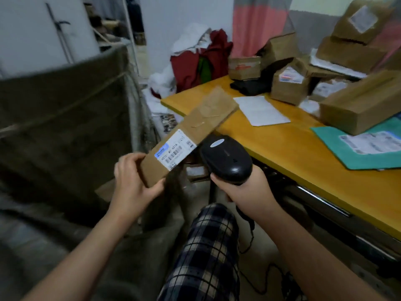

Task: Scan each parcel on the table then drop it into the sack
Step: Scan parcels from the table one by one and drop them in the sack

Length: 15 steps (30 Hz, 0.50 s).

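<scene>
- Hands both occupied, we note. The left hand (134, 181) grasps the near end of a long flat cardboard parcel (201, 120), with the thumb at its lower corner and the fingers curled over the upper edge.
- We see the parcel held in the air, off the worktop (288, 153). It slants from seven o'clock up to one o'clock, and its far end reaches over the yellow worktop's corner.
- A white barcode label (176, 149) faces up, close to the held end.
- The right hand (245, 192) is wrapped round the grip of a black scanner (226, 159). The scanner's head sits just beside the label, at four o'clock of it.
- The sack (65, 118), dark olive cloth with a rope across it, stands at nine o'clock of the parcel.
- At two o'clock we log several brown boxes (288, 90) heaped on the worktop, plus a white sheet (262, 110) and a teal mailer (347, 148).
- A plaid trouser leg (208, 246) shows at six o'clock.
</scene>
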Each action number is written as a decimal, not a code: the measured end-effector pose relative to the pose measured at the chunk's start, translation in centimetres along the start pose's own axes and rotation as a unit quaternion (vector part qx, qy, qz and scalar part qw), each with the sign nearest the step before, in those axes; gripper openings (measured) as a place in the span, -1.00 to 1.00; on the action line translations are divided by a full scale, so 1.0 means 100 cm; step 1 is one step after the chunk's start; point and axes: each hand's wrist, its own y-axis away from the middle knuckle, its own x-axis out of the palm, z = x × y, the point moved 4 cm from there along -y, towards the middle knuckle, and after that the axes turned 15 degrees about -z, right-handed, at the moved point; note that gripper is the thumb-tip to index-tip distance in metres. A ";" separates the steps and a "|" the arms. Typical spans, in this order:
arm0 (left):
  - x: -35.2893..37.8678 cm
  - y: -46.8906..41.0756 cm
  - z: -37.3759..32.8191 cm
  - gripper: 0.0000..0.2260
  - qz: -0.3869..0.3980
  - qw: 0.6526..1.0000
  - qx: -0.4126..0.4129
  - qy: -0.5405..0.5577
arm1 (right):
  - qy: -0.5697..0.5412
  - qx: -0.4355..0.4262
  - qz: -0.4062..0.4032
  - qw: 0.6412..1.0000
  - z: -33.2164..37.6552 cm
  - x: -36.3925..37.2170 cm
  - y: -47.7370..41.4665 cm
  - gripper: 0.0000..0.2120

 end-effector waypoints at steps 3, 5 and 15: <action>-0.036 0.007 0.051 -0.36 -0.016 0.994 -0.084 -0.064 | 0.028 -0.017 0.062 0.998 0.004 0.049 -0.003 -0.78; -0.053 0.009 0.081 -0.34 -0.007 0.986 -0.127 -0.105 | 0.042 -0.027 0.088 0.995 0.004 0.077 -0.005 -0.79; -0.069 0.037 0.212 -0.41 0.166 0.874 -0.258 -0.376 | 0.173 -0.075 0.191 0.963 -0.021 0.172 -0.023 -0.73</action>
